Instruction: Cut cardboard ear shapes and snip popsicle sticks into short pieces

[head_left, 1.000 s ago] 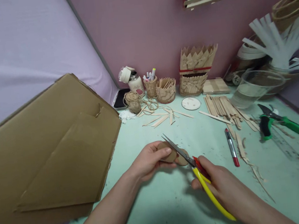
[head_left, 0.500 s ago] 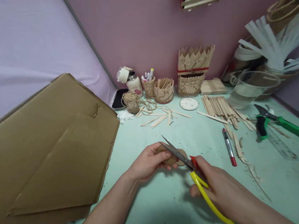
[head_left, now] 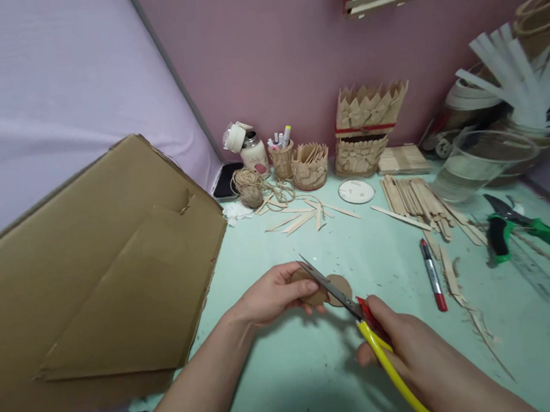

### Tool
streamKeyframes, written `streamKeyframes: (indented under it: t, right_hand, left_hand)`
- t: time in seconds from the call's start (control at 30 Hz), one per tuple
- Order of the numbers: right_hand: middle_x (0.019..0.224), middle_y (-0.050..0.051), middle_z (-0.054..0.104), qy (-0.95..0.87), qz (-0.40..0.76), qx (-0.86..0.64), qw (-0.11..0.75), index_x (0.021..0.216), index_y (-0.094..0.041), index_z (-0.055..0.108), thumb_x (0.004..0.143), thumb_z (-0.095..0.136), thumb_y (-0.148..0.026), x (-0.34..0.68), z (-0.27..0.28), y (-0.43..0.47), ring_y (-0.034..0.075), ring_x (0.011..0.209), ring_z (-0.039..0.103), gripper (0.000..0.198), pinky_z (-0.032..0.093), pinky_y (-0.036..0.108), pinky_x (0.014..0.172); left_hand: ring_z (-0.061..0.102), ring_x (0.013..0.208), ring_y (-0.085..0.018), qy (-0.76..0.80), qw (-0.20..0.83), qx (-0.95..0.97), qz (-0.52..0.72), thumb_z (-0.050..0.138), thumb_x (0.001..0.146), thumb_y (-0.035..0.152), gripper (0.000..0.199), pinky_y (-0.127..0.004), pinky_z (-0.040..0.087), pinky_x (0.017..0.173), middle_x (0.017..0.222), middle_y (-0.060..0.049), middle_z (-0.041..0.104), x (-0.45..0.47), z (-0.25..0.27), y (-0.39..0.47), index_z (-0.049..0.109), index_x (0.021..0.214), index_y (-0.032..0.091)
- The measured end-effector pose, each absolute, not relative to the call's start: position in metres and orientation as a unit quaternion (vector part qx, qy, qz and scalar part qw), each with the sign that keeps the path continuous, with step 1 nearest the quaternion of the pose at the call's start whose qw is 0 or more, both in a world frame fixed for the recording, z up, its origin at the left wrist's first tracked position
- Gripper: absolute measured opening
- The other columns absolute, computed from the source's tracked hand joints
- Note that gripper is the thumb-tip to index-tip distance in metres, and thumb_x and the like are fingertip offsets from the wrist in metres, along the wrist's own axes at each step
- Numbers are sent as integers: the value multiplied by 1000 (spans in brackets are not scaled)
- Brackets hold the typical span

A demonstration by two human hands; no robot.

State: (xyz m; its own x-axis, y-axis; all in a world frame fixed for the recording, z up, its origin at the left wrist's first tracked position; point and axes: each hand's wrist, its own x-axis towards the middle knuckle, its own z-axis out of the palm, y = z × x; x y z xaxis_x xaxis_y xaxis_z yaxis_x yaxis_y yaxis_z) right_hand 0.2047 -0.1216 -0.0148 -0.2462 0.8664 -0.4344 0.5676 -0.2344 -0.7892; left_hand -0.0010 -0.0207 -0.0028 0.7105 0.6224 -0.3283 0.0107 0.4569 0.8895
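Observation:
Between the thumb and fingers of my left hand [head_left: 279, 295] is a small piece of brown cardboard [head_left: 340, 289] with a rounded edge. My right hand [head_left: 402, 343] grips scissors [head_left: 330, 283] that have yellow handles and a red part near the pivot. Their blades lie across the cardboard piece, nearly together, with the tips pointing up and left past my left fingers. Part of the cardboard is hidden behind the blades and my thumb. To the right of my right hand lies a red and silver marker [head_left: 433, 274].
A large cardboard sheet [head_left: 130, 280] leans at the left. Wooden sticks [head_left: 412, 201], a twine ball [head_left: 251, 195], a white-topped round lid [head_left: 356, 191] and stick-covered holders [head_left: 310, 166] stand farther back. Green-handled pruners [head_left: 527, 225] and a clear plastic cup [head_left: 481, 164] are at the right.
The scissor blades have come closer together over the cardboard as my right hand closes. The whole view has shifted slightly, so objects appear farther right.

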Motion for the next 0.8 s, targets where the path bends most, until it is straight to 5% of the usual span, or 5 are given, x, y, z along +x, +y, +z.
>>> streamKeyframes:
  t: [0.43,0.8]
  right_hand:
    - [78,1,73,-617,459,-628,116,91,-27,33,81,51,-24,203,-10,-119,22,69,63,21,37,27,60]
    - [72,-1,70,-596,507,-597,176,82,-26,36,85,47,-31,210,-13,-117,19,65,60,12,39,26,60]
  left_hand:
    - [59,67,-12,328,741,552,197,66,80,40,28,-22,38,58,69,-2,61,-2,-2,-19,62,86,13]
    - [57,61,-11,353,719,569,187,66,80,41,29,-21,37,54,67,-1,59,-5,-1,-17,58,81,13]
